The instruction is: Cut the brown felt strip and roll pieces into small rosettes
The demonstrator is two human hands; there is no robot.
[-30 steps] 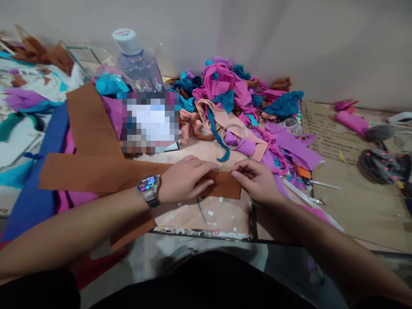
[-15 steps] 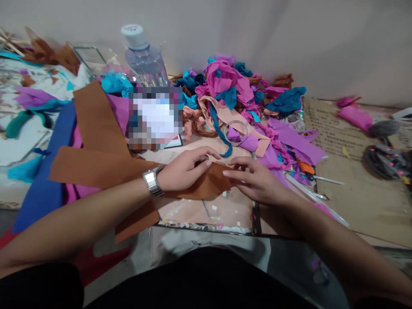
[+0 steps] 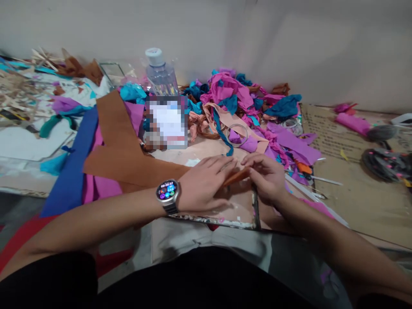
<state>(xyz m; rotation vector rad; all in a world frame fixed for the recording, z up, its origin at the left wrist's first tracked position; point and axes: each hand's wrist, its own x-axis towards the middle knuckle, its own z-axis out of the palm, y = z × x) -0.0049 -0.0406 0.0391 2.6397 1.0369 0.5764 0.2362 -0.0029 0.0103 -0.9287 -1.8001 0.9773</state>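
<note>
A long strip of brown paper [image 3: 128, 165] lies across a peach-covered board [image 3: 206, 150] in front of me. My left hand [image 3: 206, 184], with a watch on the wrist, presses flat on the strip's right end, fingers stretched out. My right hand [image 3: 265, 176] pinches the folded right end of the same strip, fingers curled around it. The two hands nearly touch at the fingertips.
A heap of pink, purple and teal paper scraps [image 3: 244, 103] lies behind the hands, with a tape ring [image 3: 236, 134] and a water bottle [image 3: 161, 75]. Blue paper [image 3: 72, 171] lies to the left. Cardboard [image 3: 354, 180] and a dark tool [image 3: 383, 165] are at the right.
The brown strip's right end has been folded narrower between the hands. My left hand has turned flat onto it, and the camera view has shifted so the scene sits further right.
</note>
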